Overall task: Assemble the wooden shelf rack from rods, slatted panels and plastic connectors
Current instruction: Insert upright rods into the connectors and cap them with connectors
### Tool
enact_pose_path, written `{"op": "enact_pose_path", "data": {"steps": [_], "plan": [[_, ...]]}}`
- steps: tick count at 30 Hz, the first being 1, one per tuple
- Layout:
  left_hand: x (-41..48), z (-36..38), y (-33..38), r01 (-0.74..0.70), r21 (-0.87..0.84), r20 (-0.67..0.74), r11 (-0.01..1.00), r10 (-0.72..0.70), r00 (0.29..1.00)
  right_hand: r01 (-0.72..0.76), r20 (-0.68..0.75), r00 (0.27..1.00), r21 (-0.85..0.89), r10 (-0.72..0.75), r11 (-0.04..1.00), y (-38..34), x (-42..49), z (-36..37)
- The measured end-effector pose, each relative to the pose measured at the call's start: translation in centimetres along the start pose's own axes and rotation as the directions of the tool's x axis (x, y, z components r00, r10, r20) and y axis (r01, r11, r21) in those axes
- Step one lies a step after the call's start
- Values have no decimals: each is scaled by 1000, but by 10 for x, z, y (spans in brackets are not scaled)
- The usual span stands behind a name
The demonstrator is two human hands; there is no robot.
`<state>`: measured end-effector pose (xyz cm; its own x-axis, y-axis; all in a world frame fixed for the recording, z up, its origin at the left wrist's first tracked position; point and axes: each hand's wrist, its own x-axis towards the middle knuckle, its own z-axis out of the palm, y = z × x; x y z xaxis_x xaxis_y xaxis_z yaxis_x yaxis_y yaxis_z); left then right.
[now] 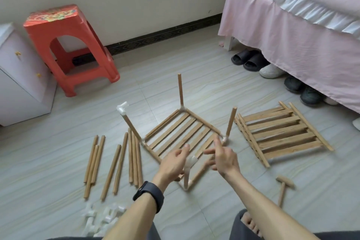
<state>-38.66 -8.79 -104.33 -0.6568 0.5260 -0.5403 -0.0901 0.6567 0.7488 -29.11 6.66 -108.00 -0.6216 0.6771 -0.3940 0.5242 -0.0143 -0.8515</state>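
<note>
A partly built rack stands on the floor: a slatted panel [181, 132] framed by rods, with white plastic connectors at its corners. Upright rods rise at the far corner [180, 89], the right corner [231, 122] and the left corner [133, 130]; the left one carries a white connector [122, 107] on top. The near upright rod [186, 178] is also capped by a white connector [191, 160]. My left hand [173, 164] and my right hand [224, 157] hover on either side of that connector, fingers spread and holding nothing.
Several loose rods [113, 163] lie to the left, with a pile of white connectors [103, 218] near my knee. Stacked slatted panels [282, 132] and a wooden mallet [283, 187] lie to the right. A red stool [68, 45], a white cabinet [19, 76], a pink-covered bed [292, 25] and shoes [251, 60] ring the area.
</note>
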Motion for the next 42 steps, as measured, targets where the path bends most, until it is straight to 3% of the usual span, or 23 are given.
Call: {"op": "enact_pose_path", "data": {"steps": [3, 4, 7, 9, 11, 14, 18, 22, 27, 30, 32, 35, 42], "plan": [[-6, 1, 1, -126, 289, -34, 949, 141, 989, 16, -291, 952, -261, -94, 965, -11, 39, -33], [-7, 1, 2, -136, 396, -55, 908, 171, 984, 35, -307, 940, -345, -148, 938, -14, 52, -44], [-4, 3, 4, -162, 500, -63, 850, 222, 973, 124, -148, 961, -522, -233, 844, -26, 85, -66], [1, 2, 4, -183, 444, -9, 877, 208, 978, 168, -25, 973, -602, -229, 780, -26, 104, -72], [5, -7, 4, -195, 392, 22, 899, 202, 979, 187, -3, 969, -647, -248, 739, -25, 115, -75], [10, -25, 8, -197, 377, 111, 905, 167, 980, 178, -59, 957, -652, -283, 737, -26, 121, -79], [14, -40, 13, -187, 481, 214, 856, 92, 973, 222, 67, 967, -689, -245, 690, -31, 136, -79], [21, -63, 19, -132, 537, 225, 833, 9, 974, 226, -42, 931, -714, -363, 663, -23, 132, -71], [45, -114, 20, -21, 682, 87, 731, -53, 995, 215, -145, 907, -650, -396, 729, -7, 89, -52], [64, -139, 9, 33, 843, -97, 538, 91, 991, 254, -134, 908, -578, -398, 775, 4, 53, -29], [74, -144, -3, 51, 780, -205, 624, 178, 963, 309, -96, 902, -539, -421, 784, 9, 31, -11], [82, -140, -6, 46, 668, -288, 743, 200, 937, 406, -27, 875, -502, -483, 764, 16, 9, 14], [78, -153, -1, -13, 728, -147, 685, 175, 973, 478, 44, 841, -527, -540, 703, 13, 9, 51]]}}
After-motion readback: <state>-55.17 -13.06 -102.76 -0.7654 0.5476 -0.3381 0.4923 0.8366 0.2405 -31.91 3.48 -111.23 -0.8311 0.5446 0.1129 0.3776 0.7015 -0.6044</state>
